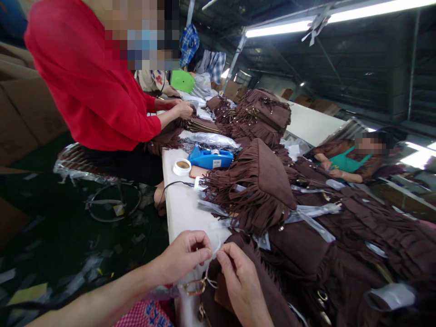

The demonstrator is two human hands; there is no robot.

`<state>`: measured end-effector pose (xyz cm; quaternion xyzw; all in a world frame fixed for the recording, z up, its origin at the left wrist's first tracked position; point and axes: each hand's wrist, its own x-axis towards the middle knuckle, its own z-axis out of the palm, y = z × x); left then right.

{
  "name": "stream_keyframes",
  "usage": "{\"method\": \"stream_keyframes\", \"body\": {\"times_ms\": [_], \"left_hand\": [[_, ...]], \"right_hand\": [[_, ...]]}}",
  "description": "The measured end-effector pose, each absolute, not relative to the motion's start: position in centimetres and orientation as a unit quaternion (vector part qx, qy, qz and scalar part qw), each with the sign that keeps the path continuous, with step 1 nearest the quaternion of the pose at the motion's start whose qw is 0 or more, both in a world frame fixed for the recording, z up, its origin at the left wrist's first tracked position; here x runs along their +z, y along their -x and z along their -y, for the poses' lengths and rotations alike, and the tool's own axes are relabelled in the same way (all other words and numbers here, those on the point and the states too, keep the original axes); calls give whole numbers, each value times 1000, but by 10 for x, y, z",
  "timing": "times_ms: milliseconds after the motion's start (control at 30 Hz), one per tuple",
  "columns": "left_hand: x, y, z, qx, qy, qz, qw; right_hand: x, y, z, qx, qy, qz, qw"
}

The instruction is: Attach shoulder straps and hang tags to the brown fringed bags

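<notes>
My left hand [191,255] and my right hand [241,277] meet low in the middle of the view, both with fingertips pinched. Between them runs a thin white string [215,250], whose loop hangs down beside a gold-coloured metal buckle [195,287]. The buckle sits at the edge of a dark brown bag [269,290] lying under my right hand. Just beyond my hands rests another brown suede-like bag [274,175] with long fringes. Part of the nearer bag is hidden by my right hand.
On the white table [182,213] stand a blue tape dispenser [209,158] and a roll of tape [182,167]. More fringed bags [262,113] are heaped behind and to the right. One person in a red top [98,86] works at left; another, in a green apron [349,161], sits across.
</notes>
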<state>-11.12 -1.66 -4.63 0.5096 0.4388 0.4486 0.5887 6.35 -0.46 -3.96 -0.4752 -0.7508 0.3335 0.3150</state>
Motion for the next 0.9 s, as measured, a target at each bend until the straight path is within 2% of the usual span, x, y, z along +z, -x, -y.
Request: {"method": "stream_keyframes", "body": {"times_ms": [200, 367, 567, 900], "left_hand": [[-51, 111, 17, 439, -465, -442, 629], [-53, 108, 17, 458, -460, -448, 615], [-52, 107, 18, 478, -468, -441, 598], [-53, 107, 18, 472, -473, -451, 591]], "right_hand": [[-40, -62, 7, 369, 494, 724, 309], [-39, -61, 8, 409, 518, 689, 300], [-38, -59, 8, 477, 450, 687, 314], [-38, -57, 13, 351, 494, 732, 311]]}}
